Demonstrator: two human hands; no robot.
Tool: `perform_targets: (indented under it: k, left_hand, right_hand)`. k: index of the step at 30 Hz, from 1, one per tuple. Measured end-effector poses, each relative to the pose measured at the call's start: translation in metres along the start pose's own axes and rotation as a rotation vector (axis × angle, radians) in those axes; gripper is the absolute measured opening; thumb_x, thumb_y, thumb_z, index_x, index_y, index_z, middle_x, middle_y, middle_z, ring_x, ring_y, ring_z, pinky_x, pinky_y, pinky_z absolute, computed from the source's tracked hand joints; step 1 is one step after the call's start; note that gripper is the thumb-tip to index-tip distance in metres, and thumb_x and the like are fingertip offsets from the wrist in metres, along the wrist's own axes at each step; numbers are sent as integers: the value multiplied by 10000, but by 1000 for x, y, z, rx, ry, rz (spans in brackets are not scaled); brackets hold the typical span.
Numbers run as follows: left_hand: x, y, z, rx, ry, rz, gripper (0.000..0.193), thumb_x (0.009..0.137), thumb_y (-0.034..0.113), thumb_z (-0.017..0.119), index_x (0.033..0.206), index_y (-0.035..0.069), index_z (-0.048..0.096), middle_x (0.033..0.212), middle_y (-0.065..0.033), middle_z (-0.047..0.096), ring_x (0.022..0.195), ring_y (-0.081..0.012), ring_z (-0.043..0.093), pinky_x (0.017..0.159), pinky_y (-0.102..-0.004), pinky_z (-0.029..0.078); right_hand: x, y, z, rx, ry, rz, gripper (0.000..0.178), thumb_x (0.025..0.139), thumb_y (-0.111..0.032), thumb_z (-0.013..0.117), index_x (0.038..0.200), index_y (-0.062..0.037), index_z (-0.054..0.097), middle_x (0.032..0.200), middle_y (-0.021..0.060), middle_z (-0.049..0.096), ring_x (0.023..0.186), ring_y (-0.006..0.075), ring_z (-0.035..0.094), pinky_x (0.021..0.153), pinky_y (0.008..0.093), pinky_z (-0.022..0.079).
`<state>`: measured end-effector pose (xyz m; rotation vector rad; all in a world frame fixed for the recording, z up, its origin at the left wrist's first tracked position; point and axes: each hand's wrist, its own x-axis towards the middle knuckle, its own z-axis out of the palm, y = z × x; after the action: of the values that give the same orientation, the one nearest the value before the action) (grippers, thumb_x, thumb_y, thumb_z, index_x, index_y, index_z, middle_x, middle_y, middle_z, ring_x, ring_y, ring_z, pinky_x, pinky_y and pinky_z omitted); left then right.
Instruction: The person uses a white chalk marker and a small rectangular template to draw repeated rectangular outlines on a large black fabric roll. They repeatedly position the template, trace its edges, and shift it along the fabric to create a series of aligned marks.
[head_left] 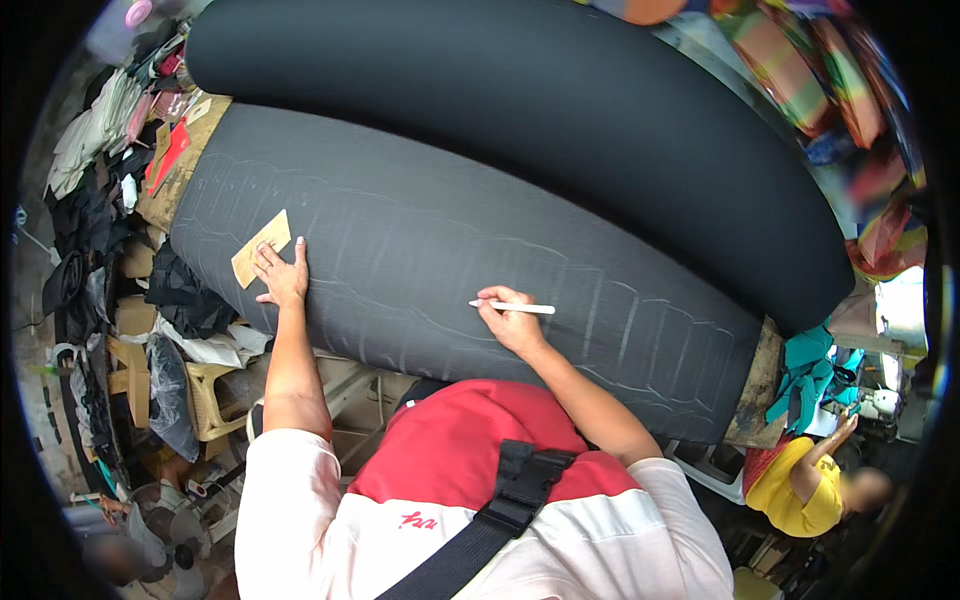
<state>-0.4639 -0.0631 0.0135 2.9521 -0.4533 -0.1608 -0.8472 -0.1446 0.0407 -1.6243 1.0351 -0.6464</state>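
Black fabric (430, 215) lies spread over the table, covered with pale drawn outlines in rows. My left hand (283, 272) rests with its fingers apart on a tan cardboard pattern piece (246, 264), which lies flat on the fabric at the left. Part of the piece is hidden under my fingers. In my right hand (512, 318), a white pen-like marker (530, 308) is pinched between thumb and fingers. Its tip points left, close to the fabric right of the middle; whether it touches I cannot tell.
A thick roll of black fabric (520, 120) runs along the far side of the table. Cloth heaps (95, 220) and a beige plastic stool (215, 400) stand at the left. Teal cloth pieces (805, 370) hang off the right end, near a person in yellow (800, 490).
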Motion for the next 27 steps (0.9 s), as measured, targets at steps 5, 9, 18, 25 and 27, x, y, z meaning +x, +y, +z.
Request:
perform_targets:
  k: [5,9,18,25,27]
  left_hand:
    - [54,-12,-10,-54,106,-208,990,782,759,400,1479,97,167,1554,-85,112,1424,-318,78,941,-749,237]
    - [54,-10,-11,-97,85,-211,966,790,732,428,1475,97,183,1552,-90,106,1424,-312,77,949,-707,295]
    - [56,-9,-14,-64,42,-219,956,807,706,440,1472,75,170,1544,-125,102,1423,-328,61,972,-678,303]
    - [57,-13,-7,-49,85,-182,955,812,706,433,1465,55,185,1538,-148,119,1414,-359,84,959,-660,320]
    - [58,-13,-6,-28,99,-168,952,817,706,424,1464,51,185,1538,-153,116,1412,-365,86,960,-654,324]
  right_hand:
    - [66,-34,109,-128,-13,-210,183,813,-165,649,866,9,671,671,102,643,552,160,589,523,304,461]
    - [132,-58,181,-67,-41,-251,189,815,-181,640,849,2,670,699,134,647,605,204,620,568,338,486]
    - [144,-72,200,-170,-137,20,111,748,-131,608,743,-22,626,696,158,628,653,336,607,633,432,505]
    - [119,-54,167,-225,18,64,150,768,-153,581,752,-13,630,646,122,621,586,225,600,570,356,468]
    - [109,-47,150,-47,86,107,162,783,-165,584,748,-12,628,646,112,623,591,203,602,565,346,468]
